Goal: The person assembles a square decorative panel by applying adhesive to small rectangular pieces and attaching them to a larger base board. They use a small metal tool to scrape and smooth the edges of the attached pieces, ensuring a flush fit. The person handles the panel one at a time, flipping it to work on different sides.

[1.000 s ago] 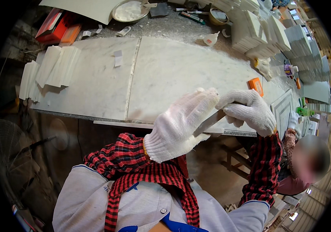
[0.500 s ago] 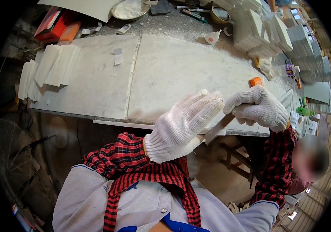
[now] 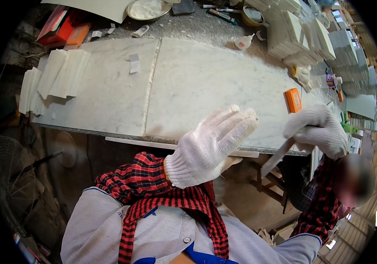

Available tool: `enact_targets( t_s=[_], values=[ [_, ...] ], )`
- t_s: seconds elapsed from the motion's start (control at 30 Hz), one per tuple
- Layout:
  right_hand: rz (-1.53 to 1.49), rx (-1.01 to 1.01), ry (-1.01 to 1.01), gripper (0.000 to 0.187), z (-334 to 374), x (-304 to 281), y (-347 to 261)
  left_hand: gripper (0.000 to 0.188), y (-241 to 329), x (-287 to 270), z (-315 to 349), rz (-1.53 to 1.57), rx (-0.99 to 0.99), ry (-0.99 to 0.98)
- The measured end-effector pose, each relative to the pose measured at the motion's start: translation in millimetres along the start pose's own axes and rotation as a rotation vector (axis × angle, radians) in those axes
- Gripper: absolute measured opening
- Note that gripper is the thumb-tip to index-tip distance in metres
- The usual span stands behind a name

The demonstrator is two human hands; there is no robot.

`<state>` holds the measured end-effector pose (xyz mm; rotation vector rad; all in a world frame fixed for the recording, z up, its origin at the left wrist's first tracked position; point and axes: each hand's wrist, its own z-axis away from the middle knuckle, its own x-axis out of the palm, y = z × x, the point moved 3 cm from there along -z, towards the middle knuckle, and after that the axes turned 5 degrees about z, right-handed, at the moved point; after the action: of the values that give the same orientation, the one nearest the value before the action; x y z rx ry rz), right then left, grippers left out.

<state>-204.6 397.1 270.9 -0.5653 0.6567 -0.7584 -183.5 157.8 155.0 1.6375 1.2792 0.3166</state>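
Note:
Both of my hands wear white knitted gloves. My left hand [image 3: 212, 147] is over the near edge of the marble slab table [image 3: 188, 83], its fingers stretched out. Below its palm a small pale tip [image 3: 231, 163] shows; I cannot tell whether it is the thumb or a separate piece. Farther right, my right hand [image 3: 316, 132] is closed around a flat, narrow, greyish blade-like strip [image 3: 276, 159] that slants down to the left, apart from the left hand. The strip's upper end is hidden in the fist, and its exact kind is unclear.
An orange box [image 3: 293, 100] lies near the right hand. Stacked white tiles [image 3: 63, 72] stand at left, taller tile stacks [image 3: 285, 35] at back right. Behind the slab are a powder bowl [image 3: 149, 9] and a small white bottle [image 3: 243, 42]. A long white strip [image 3: 140, 143] runs along the table's front edge.
My right hand has moved right and slightly down with the strip, away from the left hand. The orange box now shows more fully. The left hand's fingers have spread slightly.

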Motion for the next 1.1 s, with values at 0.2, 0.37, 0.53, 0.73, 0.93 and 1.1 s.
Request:
enact_targets(
  t_s=[0.2,0.37,0.53,0.73,0.93,1.1],
  values=[
    [-0.639,-0.076,0.580,0.018,25.7,32.8,64.8,0.086,1.3,4.1,0.9,0.060,-0.074,-0.042],
    [-1.263,0.049,0.706,0.023,15.4,147.6,101.3,0.084,0.8,2.9,1.0,0.101,-0.125,-0.071],
    [-1.492,0.008,0.850,0.035,15.5,195.3,87.1,0.087,0.0,9.6,-0.9,0.164,-0.076,-0.088],
    [-1.500,-0.107,0.776,0.048,21.6,195.0,69.7,0.086,3.0,12.7,-0.2,0.107,-0.144,-0.156],
    [-1.459,-0.076,0.739,0.045,21.8,185.0,51.6,0.059,4.2,14.0,3.4,0.192,-0.235,-0.120],
    [-1.471,-0.087,0.729,0.045,18.2,184.3,47.7,0.046,5.0,11.9,3.4,0.190,-0.207,-0.123]
  ],
)
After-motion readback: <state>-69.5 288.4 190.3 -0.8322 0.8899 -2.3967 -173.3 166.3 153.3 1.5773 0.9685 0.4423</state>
